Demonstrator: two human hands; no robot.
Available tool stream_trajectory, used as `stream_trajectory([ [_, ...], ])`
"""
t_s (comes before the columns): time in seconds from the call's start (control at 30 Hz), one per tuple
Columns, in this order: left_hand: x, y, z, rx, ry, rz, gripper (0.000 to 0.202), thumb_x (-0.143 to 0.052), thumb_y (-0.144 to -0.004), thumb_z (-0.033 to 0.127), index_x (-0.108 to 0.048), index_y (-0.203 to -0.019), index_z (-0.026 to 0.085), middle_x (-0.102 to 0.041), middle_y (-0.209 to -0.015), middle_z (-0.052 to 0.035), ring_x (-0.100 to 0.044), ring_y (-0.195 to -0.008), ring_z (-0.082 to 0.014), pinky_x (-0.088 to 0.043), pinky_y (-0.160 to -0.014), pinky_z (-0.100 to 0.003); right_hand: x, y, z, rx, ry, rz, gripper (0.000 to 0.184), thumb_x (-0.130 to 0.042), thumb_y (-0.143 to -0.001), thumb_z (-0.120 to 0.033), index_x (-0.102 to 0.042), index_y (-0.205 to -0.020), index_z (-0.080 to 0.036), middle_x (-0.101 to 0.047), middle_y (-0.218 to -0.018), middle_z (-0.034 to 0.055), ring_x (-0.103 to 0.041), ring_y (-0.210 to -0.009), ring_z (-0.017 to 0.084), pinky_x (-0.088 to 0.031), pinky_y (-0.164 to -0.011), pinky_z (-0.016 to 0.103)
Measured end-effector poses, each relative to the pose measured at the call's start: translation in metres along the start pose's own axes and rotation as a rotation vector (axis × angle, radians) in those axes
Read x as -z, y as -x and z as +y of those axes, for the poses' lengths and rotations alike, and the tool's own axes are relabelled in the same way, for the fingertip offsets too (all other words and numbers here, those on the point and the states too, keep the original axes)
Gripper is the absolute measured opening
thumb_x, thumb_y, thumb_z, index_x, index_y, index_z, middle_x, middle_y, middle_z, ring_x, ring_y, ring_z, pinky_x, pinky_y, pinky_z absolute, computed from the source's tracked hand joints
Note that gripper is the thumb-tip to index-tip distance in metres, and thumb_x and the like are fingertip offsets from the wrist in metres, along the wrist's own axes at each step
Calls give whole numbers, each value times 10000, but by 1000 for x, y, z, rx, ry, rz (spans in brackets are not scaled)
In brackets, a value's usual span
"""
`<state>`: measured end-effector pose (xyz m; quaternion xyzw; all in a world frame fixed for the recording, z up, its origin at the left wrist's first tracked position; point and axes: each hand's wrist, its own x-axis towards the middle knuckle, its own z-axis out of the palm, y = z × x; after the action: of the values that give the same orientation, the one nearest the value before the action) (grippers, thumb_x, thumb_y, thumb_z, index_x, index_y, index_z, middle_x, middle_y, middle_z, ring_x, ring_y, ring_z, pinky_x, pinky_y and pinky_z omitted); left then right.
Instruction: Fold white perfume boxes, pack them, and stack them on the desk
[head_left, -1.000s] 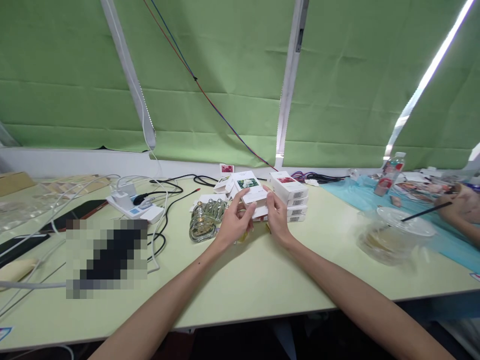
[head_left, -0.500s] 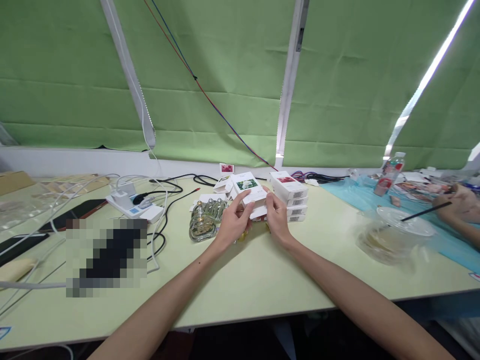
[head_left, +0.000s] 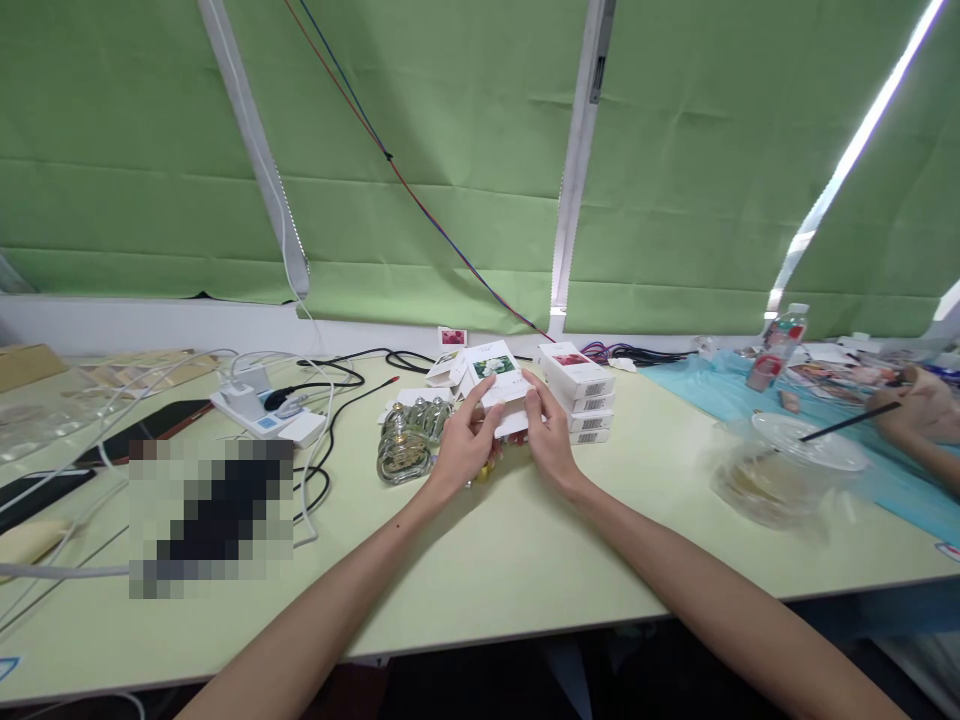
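Between my two hands is a small white carton (head_left: 495, 364) with a picture of white flowers on green leaves. My left hand (head_left: 466, 440) grips its left side, thumb across the near face. My right hand (head_left: 549, 430) closes on its right side, thumb on the near end. To the left stand several glass perfume bottles (head_left: 405, 450) with gold-coloured tops. A stack of white cartons (head_left: 576, 372) with a red flower picture and barcodes rises just right of my right hand. Under my hands something gold-yellow (head_left: 484, 472) shows in part.
A power strip (head_left: 255, 410) with white and black cables lies at left, near dark phones (head_left: 146, 432). At right are a lidded clear bowl (head_left: 780, 470) with a black straw, a plastic bottle (head_left: 780, 345), a blue sheet (head_left: 697, 385) and another person's hand (head_left: 919, 405).
My right fingers have shifted slightly on the carton, which both hands still hold. The bottles and the stack have not moved.
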<state>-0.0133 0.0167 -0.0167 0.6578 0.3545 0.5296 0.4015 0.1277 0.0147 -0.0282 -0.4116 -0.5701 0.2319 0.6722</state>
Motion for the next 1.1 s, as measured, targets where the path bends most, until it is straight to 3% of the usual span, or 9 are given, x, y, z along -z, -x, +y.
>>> stream_trajectory([
  [0.1, 1, 0, -1, -3, 9, 0, 654, -621, -905, 534, -481, -1470, 236, -643, -644, 10, -542, -403, -126, -484, -409, -243, 0, 0, 3, -21, -29, -4, 580, -423, -962, -629, -618, -1366, -261, -666, -1335, 81, -651, -1137, 267, -578, -930, 431],
  [0.2, 1, 0, 0, 1, 13, -4, 659, -620, -906, 530, -476, -1473, 227, -631, -635, 10, -539, -401, -124, -483, -408, -240, -1, 0, 3, -90, -72, -23, 585, -438, -949, -635, -601, -1377, -270, -705, -1223, 82, -690, -855, 223, -612, -700, 370],
  [0.33, 0, 0, 0, -3, 5, -15, 659, -613, -912, 520, -464, -1485, 231, -630, -638, 10, -538, -403, -121, -481, -410, -238, -2, 0, -2, -178, -142, -31, 564, -471, -938, -612, -590, -1369, -268, -720, -1018, 62, -589, -562, 150, -549, -465, 301],
  [0.67, 0, -1, 1, 14, 11, -33, 637, -630, -898, 517, -489, -1447, 225, -656, -685, 0, -555, -418, -120, -477, -401, -231, -2, -1, -7, -173, -139, -20, 510, -452, -947, -565, -603, -1321, -251, -697, -1142, 75, -616, -641, 163, -537, -463, 290],
  [0.9, -1, -1, 5, 26, 67, -67, 657, -657, -876, 533, -487, -1424, 214, -660, -701, -9, -577, -440, -129, -476, -376, -224, 0, -3, -1, -134, -89, 8, 491, -423, -964, -537, -611, -1302, -234, -702, -1175, 87, -668, -901, 221, -573, -682, 328],
  [1.1, -1, -2, 2, 22, 102, -96, 638, -675, -864, 532, -496, -1389, 218, -640, -654, 17, -571, -421, -124, -467, -374, -218, -1, -2, -2, -192, -143, -13, 483, -423, -956, -553, -598, -1294, -257, -706, -1031, 70, -596, -625, 174, -500, -480, 295],
])
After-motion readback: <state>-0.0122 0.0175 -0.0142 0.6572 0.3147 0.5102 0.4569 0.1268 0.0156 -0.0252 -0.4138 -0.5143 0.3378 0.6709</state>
